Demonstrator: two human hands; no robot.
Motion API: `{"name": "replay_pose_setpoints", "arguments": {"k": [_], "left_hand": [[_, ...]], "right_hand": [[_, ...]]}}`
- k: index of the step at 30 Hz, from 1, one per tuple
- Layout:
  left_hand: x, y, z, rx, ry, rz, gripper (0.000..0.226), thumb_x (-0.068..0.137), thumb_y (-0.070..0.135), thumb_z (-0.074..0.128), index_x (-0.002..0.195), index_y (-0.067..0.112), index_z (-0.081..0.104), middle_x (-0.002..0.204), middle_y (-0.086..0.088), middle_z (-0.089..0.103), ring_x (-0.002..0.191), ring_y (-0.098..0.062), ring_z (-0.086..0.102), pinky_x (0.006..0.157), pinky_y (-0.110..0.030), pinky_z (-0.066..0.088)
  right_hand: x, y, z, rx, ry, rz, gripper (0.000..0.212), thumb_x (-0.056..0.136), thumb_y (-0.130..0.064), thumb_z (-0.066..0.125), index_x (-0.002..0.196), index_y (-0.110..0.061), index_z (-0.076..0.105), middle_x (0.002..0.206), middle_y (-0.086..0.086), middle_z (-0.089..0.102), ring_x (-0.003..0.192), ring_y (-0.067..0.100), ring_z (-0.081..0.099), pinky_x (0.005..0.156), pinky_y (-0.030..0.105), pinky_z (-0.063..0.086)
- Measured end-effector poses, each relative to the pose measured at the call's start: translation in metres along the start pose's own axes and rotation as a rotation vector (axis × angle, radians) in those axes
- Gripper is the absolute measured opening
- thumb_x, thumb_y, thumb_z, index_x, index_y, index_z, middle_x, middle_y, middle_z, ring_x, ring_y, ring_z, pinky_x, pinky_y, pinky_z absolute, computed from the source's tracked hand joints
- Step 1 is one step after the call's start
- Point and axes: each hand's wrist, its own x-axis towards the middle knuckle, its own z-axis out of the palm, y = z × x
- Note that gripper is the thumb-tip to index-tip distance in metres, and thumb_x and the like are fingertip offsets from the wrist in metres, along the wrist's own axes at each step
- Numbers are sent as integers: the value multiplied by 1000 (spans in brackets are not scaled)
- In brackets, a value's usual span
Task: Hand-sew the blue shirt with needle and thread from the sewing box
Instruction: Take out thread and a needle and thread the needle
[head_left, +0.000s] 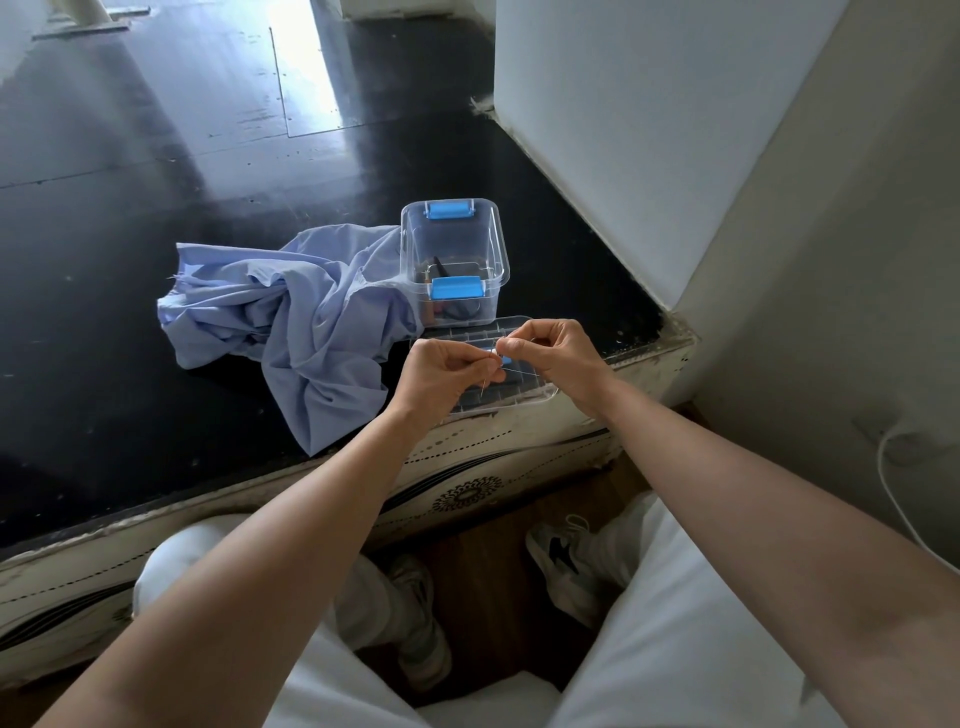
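Note:
The blue shirt (291, 322) lies crumpled on the black tabletop, left of the clear sewing box (453, 249), which has blue latches and stands open. The box's clear lid (524, 397) lies flat near the table's front edge, under my hands. My left hand (441, 376) pinches a thin needle (484, 387) that points down from its fingertips. My right hand (553, 356) pinches a fine thread (524, 373) close to the left fingertips. The two hands almost touch above the lid.
The black table (156, 218) reaches far back and to the left. A white wall corner (649, 130) juts in at the right. The table's worn white patterned edge (467, 467) faces my knees. A white cable (893, 493) hangs at the right.

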Motion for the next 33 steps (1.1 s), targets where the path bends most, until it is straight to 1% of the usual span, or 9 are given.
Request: {"name": "replay_pose_setpoints", "arguments": {"k": [6,8,10,13,17,21,23,29,33], "left_hand": [[0,-2,0,6,4,3,17,85,6,71,100,-1,74,88,-12,75,82,-21,74,82,-29,58],[0,-3,0,3,1,2,18,85,6,71,100,-1,74,88,-12,76,82,-22,74,83,-31,58],[1,-3,0,-9,-4,-4,17,85,6,72,100,0,74,88,-12,76,83,-22,74,84,-32,58],[0,-3,1,-18,-3,-10,16,84,6,72,100,1,74,87,-12,76,83,-21,74,84,-32,58],[0,-2,1,-18,-4,-10,18,84,5,71,101,-1,74,89,-13,75,83,-21,74,84,-31,58],[0,-2,0,-21,-4,-13,18,84,5,71,101,-2,73,89,-13,75,83,-21,74,84,-31,58],[-1,-2,0,-19,-6,-10,18,84,5,71,101,-2,74,89,-13,75,84,-22,73,85,-32,58],[-1,-2,1,-19,-15,-11,18,85,5,70,101,-2,73,88,-14,75,84,-25,73,84,-33,59],[-2,0,1,-30,-32,-6,19,85,4,70,103,-2,73,89,-13,75,83,-21,73,83,-30,59]], "right_hand": [[-1,1,-1,0,-5,0,14,90,-17,68,82,-5,68,74,1,63,65,0,57,71,18,48],[-1,2,-1,2,-6,-6,16,90,-16,68,85,-1,69,73,-1,63,64,-1,57,67,14,47],[-1,1,-1,6,-3,-11,17,90,-14,67,87,3,68,68,-7,62,59,-1,56,60,10,45],[-1,1,-1,12,-2,-11,16,90,-13,67,85,2,68,66,-7,61,55,-2,55,55,9,43],[-1,2,-1,3,-3,-7,15,90,-16,68,84,-2,69,69,-4,62,59,-2,56,60,11,44],[-1,1,-1,18,-9,-8,12,90,-14,67,83,-4,69,67,-8,63,59,-2,56,59,10,44],[-1,1,0,21,-12,-11,11,90,-14,68,83,-5,69,67,-8,64,61,-1,58,61,11,45],[-1,3,-1,15,-13,-16,11,88,-17,70,86,-6,71,79,1,67,73,6,63,72,19,51],[0,3,-1,18,-3,-25,13,88,-16,69,91,-3,71,84,4,68,78,8,65,75,20,53]]}}
